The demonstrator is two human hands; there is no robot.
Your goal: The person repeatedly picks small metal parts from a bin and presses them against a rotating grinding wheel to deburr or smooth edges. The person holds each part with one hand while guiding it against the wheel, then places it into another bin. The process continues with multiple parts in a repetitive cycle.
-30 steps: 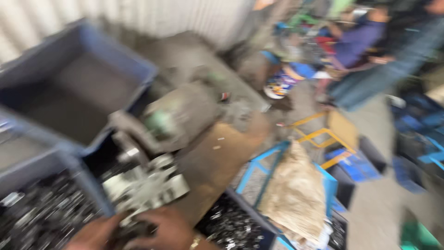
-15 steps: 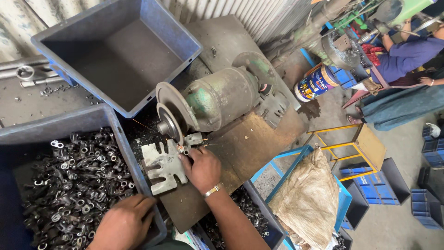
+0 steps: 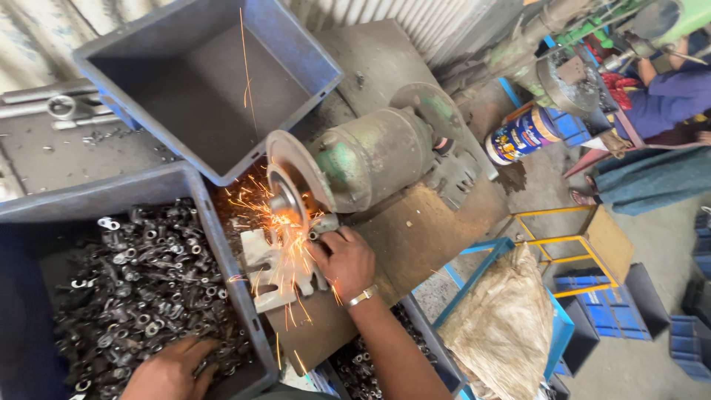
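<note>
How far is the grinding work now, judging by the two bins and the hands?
Done: nothing visible; the upper bin looks empty. In hand: the right hand presses a small metal part to the grinding wheel, and sparks fly. The left hand lies in the lower bin, on a heap of metal parts. Left: that heap is large, so most of the work seems to remain.

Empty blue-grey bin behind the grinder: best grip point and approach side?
Grip the empty bin by its flanged rim, probably the near-left corner, coming from above left. The rim lip overhangs and is bare there; the right side sits close to the grinder and its sparks.
</note>
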